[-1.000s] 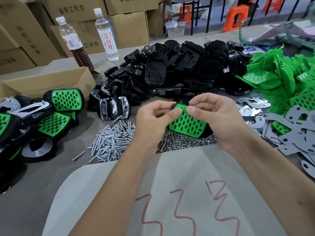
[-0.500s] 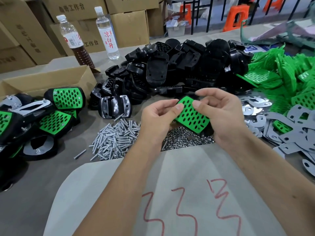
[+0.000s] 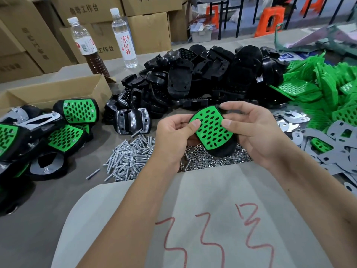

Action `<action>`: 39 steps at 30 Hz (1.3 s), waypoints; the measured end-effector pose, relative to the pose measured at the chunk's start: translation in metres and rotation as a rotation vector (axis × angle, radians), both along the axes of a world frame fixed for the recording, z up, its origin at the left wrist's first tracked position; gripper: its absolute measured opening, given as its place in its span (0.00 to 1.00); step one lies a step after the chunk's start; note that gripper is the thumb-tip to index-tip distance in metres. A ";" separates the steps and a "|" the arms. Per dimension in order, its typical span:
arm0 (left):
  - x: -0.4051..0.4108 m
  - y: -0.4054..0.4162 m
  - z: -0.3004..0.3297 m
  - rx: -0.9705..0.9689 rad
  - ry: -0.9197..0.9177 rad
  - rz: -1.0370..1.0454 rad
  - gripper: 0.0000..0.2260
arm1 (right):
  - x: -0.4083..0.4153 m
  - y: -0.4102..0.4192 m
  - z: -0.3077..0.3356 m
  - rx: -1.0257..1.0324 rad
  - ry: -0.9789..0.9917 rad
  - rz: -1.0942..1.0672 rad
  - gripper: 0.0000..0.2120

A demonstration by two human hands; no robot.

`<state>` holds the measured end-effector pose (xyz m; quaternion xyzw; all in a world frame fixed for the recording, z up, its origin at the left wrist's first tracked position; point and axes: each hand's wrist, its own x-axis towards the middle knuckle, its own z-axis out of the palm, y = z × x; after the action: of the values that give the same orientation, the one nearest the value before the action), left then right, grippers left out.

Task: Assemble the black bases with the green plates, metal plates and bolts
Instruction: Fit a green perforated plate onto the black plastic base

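We see our own two arms bare from the bottom edge up to the wrists, with no sleeves, gloves, watch or bands on them. Our left hand (image 3: 173,138) and right hand (image 3: 255,132) are bare too, the fingernails short and unpainted, and a few small dark moles dot our right forearm.

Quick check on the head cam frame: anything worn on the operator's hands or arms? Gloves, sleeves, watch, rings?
Nothing worn that shows. The left hand and right hand are both bare: no gloves, no rings visible. Both forearms are bare from the wrists down to the frame's bottom edge, with no sleeves, watch, bands or cables. Fingernails look short and unpainted.
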<state>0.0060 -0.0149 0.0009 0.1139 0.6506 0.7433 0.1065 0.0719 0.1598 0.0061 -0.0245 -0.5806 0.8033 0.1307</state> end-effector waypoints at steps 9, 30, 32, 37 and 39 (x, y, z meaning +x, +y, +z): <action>0.010 0.013 -0.004 0.080 0.049 0.062 0.05 | -0.002 -0.016 -0.002 0.106 0.115 -0.183 0.15; 0.014 0.015 0.000 0.109 0.207 0.084 0.12 | 0.008 -0.020 0.004 -0.142 0.089 0.045 0.06; 0.016 0.015 0.000 0.078 0.242 0.139 0.13 | 0.007 -0.020 0.008 -0.046 0.146 0.012 0.07; 0.016 0.015 -0.001 0.000 0.301 0.259 0.09 | 0.005 -0.022 0.006 0.148 0.200 -0.031 0.06; 0.016 0.017 -0.002 -0.032 0.312 0.261 0.09 | 0.005 -0.021 0.004 0.214 0.215 -0.050 0.09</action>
<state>0.0220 0.0017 -0.0012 0.1408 0.6802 0.7136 -0.0912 0.0771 0.1390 0.0100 0.0612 -0.6447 0.7313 0.2140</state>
